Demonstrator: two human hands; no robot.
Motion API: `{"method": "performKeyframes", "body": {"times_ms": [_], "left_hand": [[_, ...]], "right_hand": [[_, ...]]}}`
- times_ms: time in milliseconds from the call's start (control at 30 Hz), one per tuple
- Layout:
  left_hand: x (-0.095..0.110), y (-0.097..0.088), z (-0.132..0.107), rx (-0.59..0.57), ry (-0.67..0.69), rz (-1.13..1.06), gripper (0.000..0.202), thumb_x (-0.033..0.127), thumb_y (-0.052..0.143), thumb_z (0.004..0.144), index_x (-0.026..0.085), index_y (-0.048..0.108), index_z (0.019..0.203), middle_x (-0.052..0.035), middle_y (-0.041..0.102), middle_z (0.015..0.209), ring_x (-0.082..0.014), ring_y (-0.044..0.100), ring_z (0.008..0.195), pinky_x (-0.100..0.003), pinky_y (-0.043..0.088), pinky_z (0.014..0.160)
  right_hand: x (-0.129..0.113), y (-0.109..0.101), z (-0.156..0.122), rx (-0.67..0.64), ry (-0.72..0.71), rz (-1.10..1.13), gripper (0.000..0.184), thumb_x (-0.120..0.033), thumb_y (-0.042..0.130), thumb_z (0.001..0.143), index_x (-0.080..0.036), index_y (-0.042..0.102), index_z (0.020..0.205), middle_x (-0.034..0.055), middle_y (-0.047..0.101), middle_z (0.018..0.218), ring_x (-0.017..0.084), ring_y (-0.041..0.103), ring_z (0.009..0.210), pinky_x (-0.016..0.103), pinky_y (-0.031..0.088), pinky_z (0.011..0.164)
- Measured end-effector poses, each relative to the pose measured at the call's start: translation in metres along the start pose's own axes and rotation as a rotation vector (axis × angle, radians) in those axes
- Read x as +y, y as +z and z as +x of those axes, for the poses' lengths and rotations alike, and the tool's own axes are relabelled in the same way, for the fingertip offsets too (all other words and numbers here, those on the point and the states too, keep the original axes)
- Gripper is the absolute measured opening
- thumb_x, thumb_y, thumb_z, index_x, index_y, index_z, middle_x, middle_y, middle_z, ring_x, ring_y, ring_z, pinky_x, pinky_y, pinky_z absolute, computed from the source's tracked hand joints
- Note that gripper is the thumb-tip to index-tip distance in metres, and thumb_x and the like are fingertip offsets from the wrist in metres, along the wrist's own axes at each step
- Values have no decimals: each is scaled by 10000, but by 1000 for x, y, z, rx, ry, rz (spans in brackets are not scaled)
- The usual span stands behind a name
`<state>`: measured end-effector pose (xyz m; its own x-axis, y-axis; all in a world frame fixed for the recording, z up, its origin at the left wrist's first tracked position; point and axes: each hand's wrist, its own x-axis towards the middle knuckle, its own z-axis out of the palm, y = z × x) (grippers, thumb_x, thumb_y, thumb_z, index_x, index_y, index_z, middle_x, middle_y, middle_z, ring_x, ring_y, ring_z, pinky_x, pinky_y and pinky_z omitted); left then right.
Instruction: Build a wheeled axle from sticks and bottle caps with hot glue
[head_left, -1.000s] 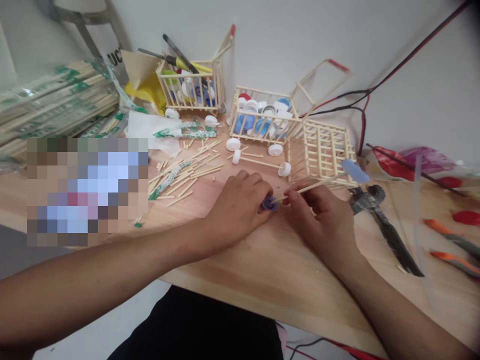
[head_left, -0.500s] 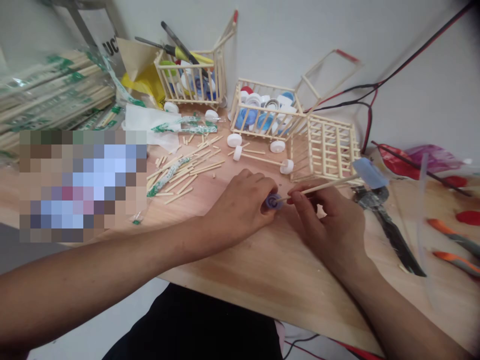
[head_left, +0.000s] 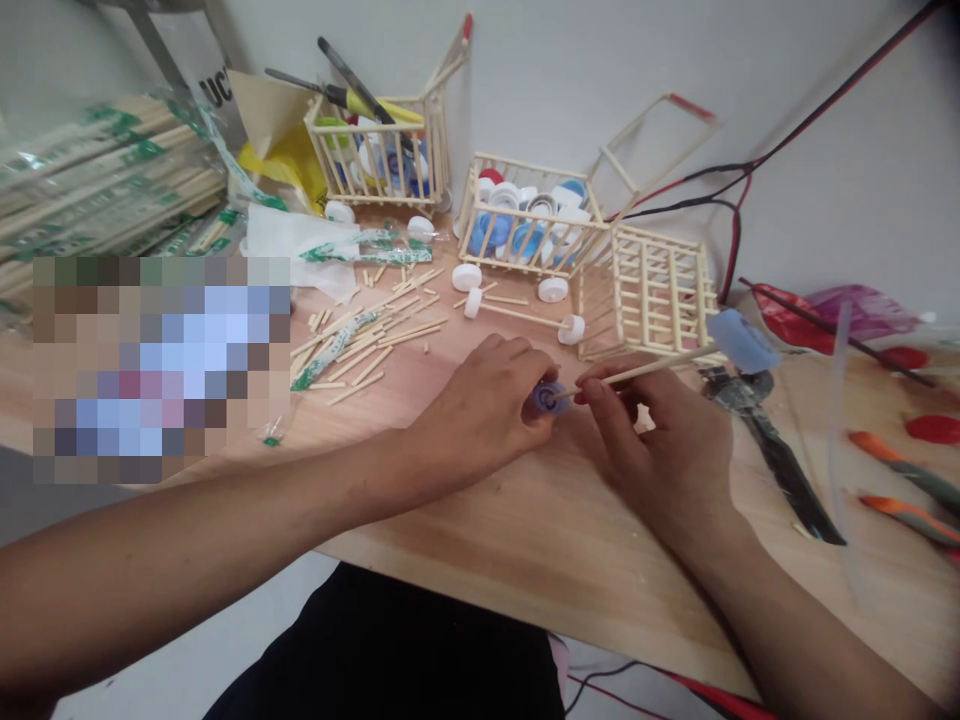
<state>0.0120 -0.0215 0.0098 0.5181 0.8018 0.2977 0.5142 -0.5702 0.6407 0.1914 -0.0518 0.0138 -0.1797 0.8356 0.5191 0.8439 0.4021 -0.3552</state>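
Observation:
My left hand (head_left: 484, 405) is closed round a small blue bottle cap (head_left: 550, 398) just above the wooden table (head_left: 525, 540). My right hand (head_left: 652, 435) pinches a thin wooden stick (head_left: 645, 370) whose near tip sits in the middle of that cap. A second blue cap (head_left: 741, 340) is fixed on the stick's far end. Just behind my hands lies a stick axle with white cap wheels (head_left: 521, 315), and an empty stick cage (head_left: 651, 292) lies on its side.
Two stick carts (head_left: 525, 225) hold bottle caps at the back; the left one (head_left: 382, 150) also holds tools. Loose cut sticks (head_left: 367, 340) and wrapped chopstick packs (head_left: 97, 200) lie left. Black pliers (head_left: 772, 450), orange-handled tools (head_left: 900, 490) and red caps (head_left: 930, 428) are right. Cables run along the wall.
Both hands have lifted slightly; the cap in my left hand has turned its open side up toward the stick tip. The far blue cap has risen a little with the stick.

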Motion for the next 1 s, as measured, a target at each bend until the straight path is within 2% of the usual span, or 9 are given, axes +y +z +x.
{"method": "performKeyframes", "body": {"times_ms": [233, 467, 1000], "left_hand": [[-1, 1, 0, 2, 17, -2, 112, 131, 604, 769, 153, 617, 878, -38, 632, 879, -184, 535, 877, -305, 438, 781], [-1, 1, 0, 19, 30, -13, 107, 129, 606, 766, 158, 617, 868, -34, 631, 874, -182, 536, 879, -301, 439, 785], [1, 0, 0, 3, 13, -14, 112, 139, 592, 781, 167, 610, 888, -40, 637, 898, -191, 542, 902, -317, 443, 797]], "right_hand": [[-1, 0, -1, -10, 11, 22, 90, -261, 577, 904, -201, 642, 888, -5, 670, 733, 105, 567, 563, 231, 438, 530], [-2, 0, -1, -12, -4, 18, 78, -250, 580, 904, -201, 640, 900, 4, 677, 762, 118, 612, 624, 225, 434, 526], [-3, -1, 0, -30, 13, 15, 79, -256, 579, 908, -208, 641, 894, 19, 689, 812, 128, 611, 641, 236, 422, 506]]}}
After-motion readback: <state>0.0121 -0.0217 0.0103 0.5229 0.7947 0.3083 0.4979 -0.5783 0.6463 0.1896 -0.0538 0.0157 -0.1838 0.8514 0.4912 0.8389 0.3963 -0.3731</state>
